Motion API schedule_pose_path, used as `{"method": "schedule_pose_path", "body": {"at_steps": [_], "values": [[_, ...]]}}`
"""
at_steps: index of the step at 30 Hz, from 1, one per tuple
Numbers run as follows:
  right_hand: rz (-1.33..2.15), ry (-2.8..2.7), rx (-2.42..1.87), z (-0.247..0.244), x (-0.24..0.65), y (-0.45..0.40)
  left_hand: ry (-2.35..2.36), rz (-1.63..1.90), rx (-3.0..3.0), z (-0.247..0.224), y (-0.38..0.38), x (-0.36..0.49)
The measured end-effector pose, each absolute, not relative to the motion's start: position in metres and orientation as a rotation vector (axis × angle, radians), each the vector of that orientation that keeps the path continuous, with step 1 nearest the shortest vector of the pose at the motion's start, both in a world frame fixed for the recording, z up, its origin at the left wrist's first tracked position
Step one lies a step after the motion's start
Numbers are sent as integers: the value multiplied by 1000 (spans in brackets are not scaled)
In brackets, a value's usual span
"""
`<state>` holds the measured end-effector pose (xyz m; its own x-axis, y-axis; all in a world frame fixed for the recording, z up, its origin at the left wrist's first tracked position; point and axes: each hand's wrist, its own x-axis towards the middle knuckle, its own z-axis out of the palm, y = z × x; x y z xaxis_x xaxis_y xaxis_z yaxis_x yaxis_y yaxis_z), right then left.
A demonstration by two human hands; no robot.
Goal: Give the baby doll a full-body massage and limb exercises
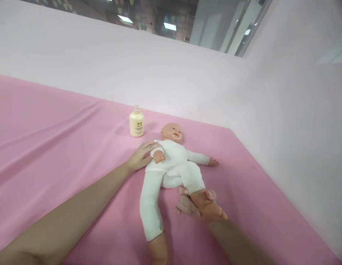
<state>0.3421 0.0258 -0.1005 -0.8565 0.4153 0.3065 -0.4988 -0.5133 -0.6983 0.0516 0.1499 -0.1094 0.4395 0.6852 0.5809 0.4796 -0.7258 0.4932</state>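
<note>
A baby doll (173, 154) with a cloth body in white lies on its back, its head pointing away from me. My left hand (141, 155) holds the doll's upper arm near the shoulder, fingers over the top and thumb lower down. The doll's small hand pokes out just beside my fingers. Lower down, my right hand (187, 204) is closed around the doll's ankle, partly hidden behind the foot. That leg is bent and raised, while the other leg (151, 209) stretches toward me.
A pump bottle (136, 124) of pale yellow liquid stands beyond my left hand, left of the doll's head. Pink cloth (63, 147) with some creases covers the surface. White walls (160, 73) rise behind and to the right, with a window (149, 18) above.
</note>
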Motion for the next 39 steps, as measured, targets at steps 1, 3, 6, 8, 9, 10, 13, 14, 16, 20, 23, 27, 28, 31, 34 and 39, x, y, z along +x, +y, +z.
{"method": "schedule_pose_path", "body": {"at_steps": [1, 3, 6, 8, 9, 10, 13, 14, 16, 20, 23, 27, 28, 31, 34, 39], "values": [[2339, -1111, 120, -100, 342, 25, 1005, 1164, 2441, -110, 150, 51], [2339, -1073, 140, -97, 342, 25, 996, 1167, 2443, -110, 150, 51], [2361, -1019, 135, -95, 343, 25, 997, 1162, 2436, -110, 149, 51], [2375, -1007, 95, -95, 343, 25, 1000, 1158, 2430, -109, 149, 51], [2377, -1001, 88, -96, 343, 25, 999, 1159, 2430, -109, 149, 51], [2374, -994, 105, -96, 343, 25, 997, 1162, 2431, -109, 149, 51], [2367, -1009, 165, -99, 343, 26, 999, 1160, 2438, -109, 149, 51], [2371, -1025, 157, -99, 343, 27, 1002, 1155, 2438, -109, 149, 51], [2381, -1055, 114, -98, 342, 27, 1008, 1150, 2432, -109, 149, 52], [2366, -1073, 175, -91, 341, 27, 1005, 1157, 2430, -110, 150, 51], [2359, -1067, 221, -87, 340, 25, 1003, 1156, 2434, -110, 150, 51], [2391, -1041, 139, -89, 342, 24, 1012, 1147, 2433, -109, 149, 52], [2396, -1038, 106, -91, 343, 24, 1014, 1141, 2434, -109, 149, 52], [2402, -1037, 72, -94, 344, 24, 1018, 1135, 2432, -108, 149, 52], [2398, -1048, 160, -95, 344, 24, 1013, 1151, 2426, -108, 149, 52], [2412, -1106, 54, -94, 341, 25, 1007, 1158, 2423, -108, 148, 52]]}}
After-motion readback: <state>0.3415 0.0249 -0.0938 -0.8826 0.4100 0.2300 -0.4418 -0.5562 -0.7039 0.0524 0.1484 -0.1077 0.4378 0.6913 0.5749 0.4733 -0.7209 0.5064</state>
